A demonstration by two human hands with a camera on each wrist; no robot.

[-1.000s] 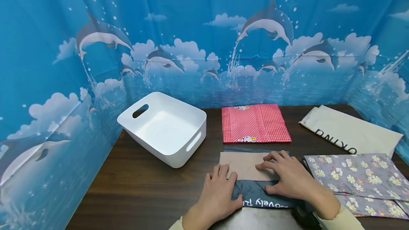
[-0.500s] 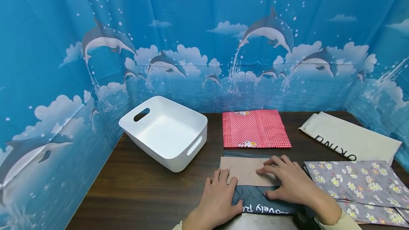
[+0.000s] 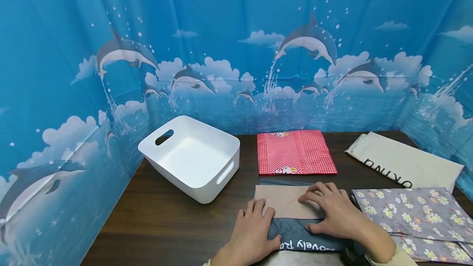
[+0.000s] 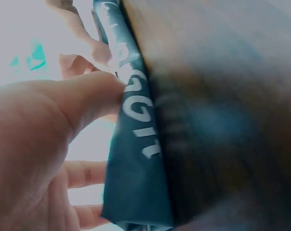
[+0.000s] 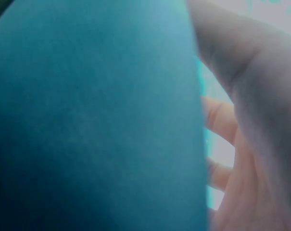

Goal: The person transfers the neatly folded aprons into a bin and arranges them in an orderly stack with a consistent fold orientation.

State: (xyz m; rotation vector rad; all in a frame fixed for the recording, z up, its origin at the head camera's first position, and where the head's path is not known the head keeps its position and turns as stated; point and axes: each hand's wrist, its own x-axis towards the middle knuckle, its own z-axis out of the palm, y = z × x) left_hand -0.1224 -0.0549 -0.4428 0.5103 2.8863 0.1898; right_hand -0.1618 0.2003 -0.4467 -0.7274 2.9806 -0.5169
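Closest to the near edge, right of centre, a folded dark cloth (image 3: 295,225) lies on the counter (image 3: 159,221) with a tan panel (image 3: 277,198) on top. The left hand (image 3: 252,231) has its fingers spread along the left side, thumb at the near edge, pressing more than gripping afaict. The right hand (image 3: 337,212) has loosely bent fingers with tips on the panel; can't tell if they're pinching any of it. My worry is slippage: the dark stuff looks slick, so uneven pressure from the two hands could skew the panel or let the layers slide apart. Lifting one hand too soon might let a fold spring up. The floral cloth (image 3: 417,212) sits just right of that forearm, so a sleeve swinging right could drag it crooked. Container-wise, there's just one I'd call that for sure: the white bin (image 3: 207,194), left and a bit farther back, showing just its white floor and walls inside. A careless reach left could bump it, I guess. Farther right is the folded cream cloth (image 3: 406,161), and the red cloth (image 3: 292,151) is far centre, before the dolphin curtain (image 3: 221,19).
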